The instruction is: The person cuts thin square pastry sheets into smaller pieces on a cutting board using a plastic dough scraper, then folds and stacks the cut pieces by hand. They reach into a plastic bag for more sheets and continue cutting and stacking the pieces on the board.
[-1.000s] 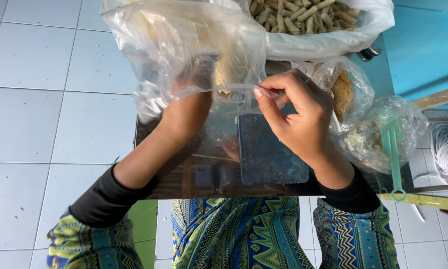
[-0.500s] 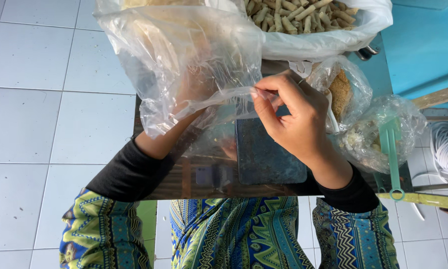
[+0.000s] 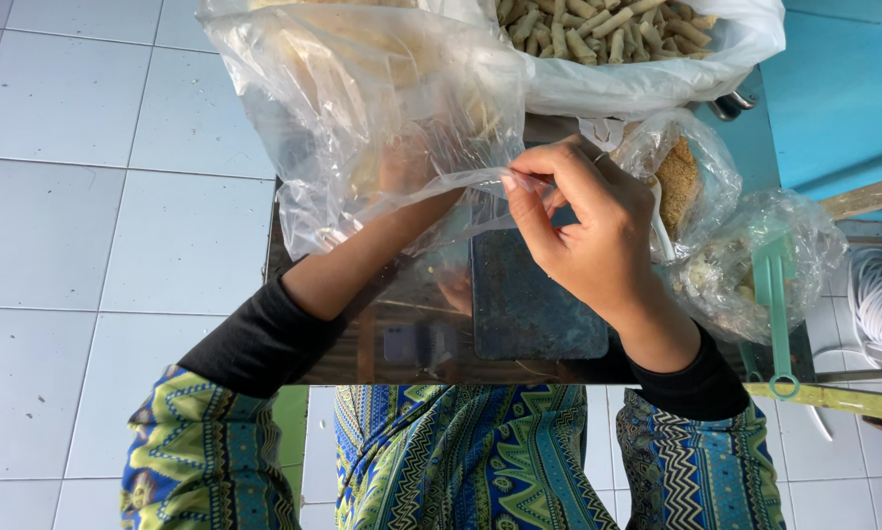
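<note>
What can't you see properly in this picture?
- Left hand: head view, inside the crinkled clear plastic bag, so its grip is blurred.
- Big white bag of tan stick snacks: cut off by the top edge.
- Green plastic tool: partly veiled by a small clear bag.

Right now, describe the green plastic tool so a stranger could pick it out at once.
Start at the big white bag of tan snack sticks at the top, then drop down the right side to the crumpled clear bag past the right hand. The green plastic tool lies over that bag, long and flat, ending in a ring; nothing else there is green plastic.
</note>
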### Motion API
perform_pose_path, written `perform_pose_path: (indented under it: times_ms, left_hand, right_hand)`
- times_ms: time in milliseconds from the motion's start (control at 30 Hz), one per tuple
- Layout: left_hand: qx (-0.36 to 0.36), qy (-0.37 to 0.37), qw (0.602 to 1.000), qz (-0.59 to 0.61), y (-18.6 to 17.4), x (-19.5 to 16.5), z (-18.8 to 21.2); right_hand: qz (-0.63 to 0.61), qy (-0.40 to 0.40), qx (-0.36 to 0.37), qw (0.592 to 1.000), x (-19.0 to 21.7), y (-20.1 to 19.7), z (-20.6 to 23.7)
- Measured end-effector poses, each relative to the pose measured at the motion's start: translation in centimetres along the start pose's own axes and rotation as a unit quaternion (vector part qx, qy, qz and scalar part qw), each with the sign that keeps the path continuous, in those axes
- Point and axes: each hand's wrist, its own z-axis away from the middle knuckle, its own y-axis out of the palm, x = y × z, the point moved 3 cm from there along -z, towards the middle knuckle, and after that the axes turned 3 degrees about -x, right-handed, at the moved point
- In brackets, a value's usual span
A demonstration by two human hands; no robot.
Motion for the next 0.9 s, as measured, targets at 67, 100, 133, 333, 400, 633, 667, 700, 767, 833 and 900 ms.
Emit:
perform_pose_path:
  times_ms: [67, 100, 133, 333, 400, 633, 667, 700, 767, 833, 900]
  left_hand:
    - [-0.037, 0.063, 0.991, 0.109, -0.2, 1.4, -0.6]
    - [-0.055, 0.094, 0.981, 0.162, -0.2, 1.7, -0.8]
    - [-0.063, 0.097, 0.983, 0.139, -0.2, 1.8, -0.8]
    - [-0.073, 0.087, 0.993, 0.035, -0.7, 1.0, 1.5]
    - [-0.041, 0.066, 0.996, 0.047, -1.7, 1.2, 3.4]
    - [-0.189, 0.129, 0.962, 0.147, -5.8, 4.1, 9.9]
    - [-0.186, 0.134, 0.959, 0.166, -5.9, 4.6, 10.4]
    - [-0.182, 0.14, 0.955, 0.186, -5.9, 5.1, 10.8]
    - [-0.137, 0.108, 0.971, 0.16, -5.2, 6.0, 11.0]
    - [-0.111, 0.094, 0.976, 0.163, -4.8, 6.9, 11.5]
    - [-0.103, 0.094, 0.972, 0.192, -5.2, 7.8, 12.8]
  right_hand:
    - [0.001, 0.005, -0.003, 1.0, 0.0, 0.0, 0.0]
    - [0.003, 0.008, -0.005, 1.0, 0.0, -0.1, 0.0]
    - [0.002, 0.005, -0.006, 1.0, 0.0, -0.1, -0.1]
    - [0.023, -0.015, -0.019, 0.999, 0.1, -0.3, 0.0]
    - [0.018, -0.013, -0.021, 1.0, 0.1, -0.3, 0.2]
    - [0.03, -0.024, -0.023, 0.999, -0.4, 0.0, 0.3]
    - [0.029, -0.025, -0.024, 0.999, -0.4, 0.0, 0.3]
    - [0.028, -0.025, -0.024, 0.999, -0.3, 0.0, 0.3]
    - [0.03, -0.021, -0.021, 0.999, -0.3, 0.1, 0.4]
    - [0.028, -0.02, -0.022, 0.999, -0.2, 0.0, 0.4]
    - [0.02, -0.017, -0.024, 0.999, -0.2, 0.1, 0.5]
